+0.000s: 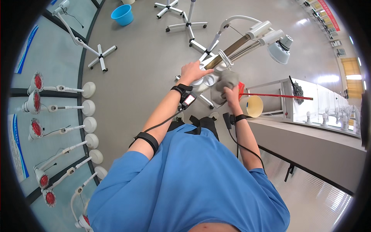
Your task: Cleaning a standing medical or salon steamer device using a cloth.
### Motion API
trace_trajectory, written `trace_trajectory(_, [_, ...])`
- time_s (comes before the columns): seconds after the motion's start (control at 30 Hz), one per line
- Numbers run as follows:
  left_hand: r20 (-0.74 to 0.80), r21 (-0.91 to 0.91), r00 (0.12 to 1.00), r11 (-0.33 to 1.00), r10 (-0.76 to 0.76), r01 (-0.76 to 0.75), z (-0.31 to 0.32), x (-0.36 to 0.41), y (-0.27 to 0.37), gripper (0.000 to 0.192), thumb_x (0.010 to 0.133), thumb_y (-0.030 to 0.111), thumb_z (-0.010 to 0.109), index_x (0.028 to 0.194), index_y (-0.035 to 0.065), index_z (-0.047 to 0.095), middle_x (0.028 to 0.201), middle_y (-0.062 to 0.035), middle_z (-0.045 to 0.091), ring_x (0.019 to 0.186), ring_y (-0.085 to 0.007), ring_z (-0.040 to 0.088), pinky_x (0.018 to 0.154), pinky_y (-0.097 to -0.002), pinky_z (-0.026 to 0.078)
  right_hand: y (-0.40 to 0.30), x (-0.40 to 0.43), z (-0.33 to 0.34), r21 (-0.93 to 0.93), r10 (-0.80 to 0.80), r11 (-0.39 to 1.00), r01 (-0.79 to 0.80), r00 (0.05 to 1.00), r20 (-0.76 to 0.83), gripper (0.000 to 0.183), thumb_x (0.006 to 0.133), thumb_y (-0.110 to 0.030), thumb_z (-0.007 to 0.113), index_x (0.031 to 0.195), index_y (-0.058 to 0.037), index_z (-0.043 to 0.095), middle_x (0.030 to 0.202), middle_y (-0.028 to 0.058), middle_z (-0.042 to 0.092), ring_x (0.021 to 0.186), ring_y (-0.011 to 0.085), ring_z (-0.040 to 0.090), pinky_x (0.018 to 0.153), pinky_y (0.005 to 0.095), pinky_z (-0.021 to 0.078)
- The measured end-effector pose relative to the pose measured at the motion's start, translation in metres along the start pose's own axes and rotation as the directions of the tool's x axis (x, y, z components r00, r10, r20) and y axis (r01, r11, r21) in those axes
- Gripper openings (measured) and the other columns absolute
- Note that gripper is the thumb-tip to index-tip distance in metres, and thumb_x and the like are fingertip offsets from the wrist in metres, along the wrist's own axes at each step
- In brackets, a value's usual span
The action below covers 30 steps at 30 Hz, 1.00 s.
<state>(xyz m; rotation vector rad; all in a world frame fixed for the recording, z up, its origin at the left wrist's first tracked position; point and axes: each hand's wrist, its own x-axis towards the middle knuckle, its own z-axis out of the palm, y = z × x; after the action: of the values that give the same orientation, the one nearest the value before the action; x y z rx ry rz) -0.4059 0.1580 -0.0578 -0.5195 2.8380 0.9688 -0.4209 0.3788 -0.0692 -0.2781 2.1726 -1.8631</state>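
Observation:
Before me stands a wheeled apparatus with two long tubes, one brown point(229, 51) and one metallic, fitted with white end caps point(261, 29). My left hand point(194, 71) rests on its near white end, the thumb reaching across the base of the brown tube. A grey cloth point(227, 84) is bunched in my right hand point(231, 95), against the right side of the apparatus. A coiled white cable point(225, 59) lies just above the cloth. Farther along, a lamp with a white shade point(278, 52) hangs beside the end caps.
Red-faced lamps point(36, 103) on white round bases point(88, 89) line the left wall. A blue bucket point(122, 15) and wheeled stands point(188, 24) are on the floor ahead. To the right are a yellowish bin point(252, 106), a red-handled tool point(275, 95) and a white bench with bulbs point(301, 113).

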Motion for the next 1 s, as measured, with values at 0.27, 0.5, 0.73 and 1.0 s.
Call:
trace_trajectory(0.27, [0.016, -0.028, 1.000, 1.000, -0.011, 0.011, 0.002, 0.004, 0.003, 0.086, 0.064, 0.078, 0.057, 0.112, 0.0056, 0.062, 0.099, -0.0169, 0.067, 0.093, -0.0317, 0.065, 0.079, -0.0396, 0.051, -0.003, 0.008, 0.029, -0.793, -0.236, 0.435, 0.427, 0.904, 0.357, 0.055, 0.060, -0.010, 0.066, 0.114, -0.0114, 0.056, 0.118, 0.0151, 0.045, 0.101, 0.0357, 0.053, 0.080, 0.0413, 0.0513])
trace_trajectory(0.5, [0.065, -0.016, 0.995, 0.997, -0.081, 0.082, -0.009, -0.002, 0.006, 0.095, 0.059, 0.080, 0.058, 0.120, 0.0079, 0.059, 0.105, -0.0165, 0.067, 0.097, -0.0311, 0.064, 0.080, -0.0388, 0.051, -0.017, 0.011, 0.020, -0.819, -0.117, 0.351, 0.453, 0.889, 0.442, 0.048, 0.061, -0.010, 0.065, 0.109, -0.0104, 0.061, 0.109, 0.0168, 0.051, 0.100, 0.0344, 0.055, 0.081, 0.0427, 0.0507])
trace_trajectory(0.73, [-0.010, -0.056, 1.000, 0.998, -0.015, 0.015, -0.004, 0.000, 0.008, 0.084, 0.063, 0.076, 0.060, 0.102, 0.0026, 0.064, 0.092, -0.0173, 0.069, 0.089, -0.0318, 0.066, 0.077, -0.0398, 0.051, 0.007, 0.008, 0.031, -0.598, -0.230, 0.721, 0.351, 0.935, 0.272, 0.047, 0.060, -0.008, 0.060, 0.106, 0.0013, 0.059, 0.110, 0.0209, 0.050, 0.098, 0.0388, 0.053, 0.084, 0.0424, 0.0482])
trace_trajectory(1.0, [0.024, -0.037, 0.999, 0.999, -0.021, 0.022, -0.002, 0.002, 0.004, 0.087, 0.061, 0.079, 0.059, 0.108, 0.0055, 0.063, 0.097, -0.0178, 0.068, 0.093, -0.0322, 0.065, 0.078, -0.0416, 0.050, -0.010, -0.006, 0.042, -0.778, -0.256, 0.402, 0.482, 0.875, 0.410, 0.048, 0.056, -0.011, 0.067, 0.104, -0.0068, 0.061, 0.110, 0.0157, 0.048, 0.095, 0.0331, 0.055, 0.079, 0.0398, 0.0511])
